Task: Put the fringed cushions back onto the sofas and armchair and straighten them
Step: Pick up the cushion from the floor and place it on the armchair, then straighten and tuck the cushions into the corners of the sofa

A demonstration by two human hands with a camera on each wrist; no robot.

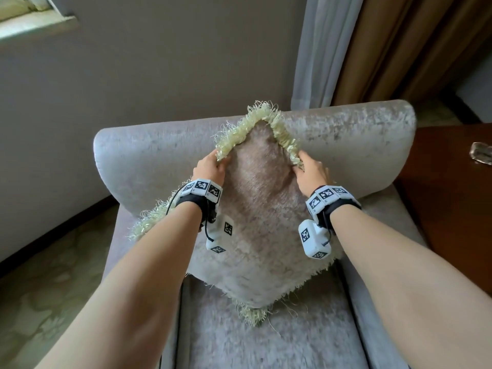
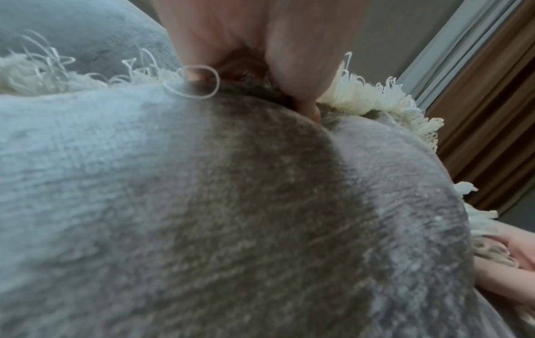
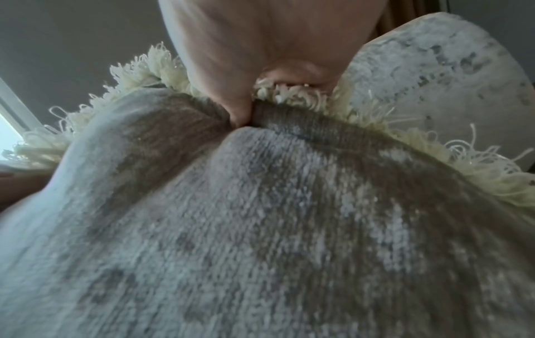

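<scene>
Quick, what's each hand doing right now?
Left hand: grips the fringed cushion at its upper left edge.
Right hand: grips the same cushion at its upper right edge.

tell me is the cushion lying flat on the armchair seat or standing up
Standing up, on one corner like a diamond. The cushion leans on the armchair backrest; the left hand and right hand pinch its fringed upper edges.

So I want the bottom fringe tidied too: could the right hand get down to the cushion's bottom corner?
Probably yes: the bottom corner lies uncovered on the armchair seat, but the right hand grips the upper edge.
</scene>
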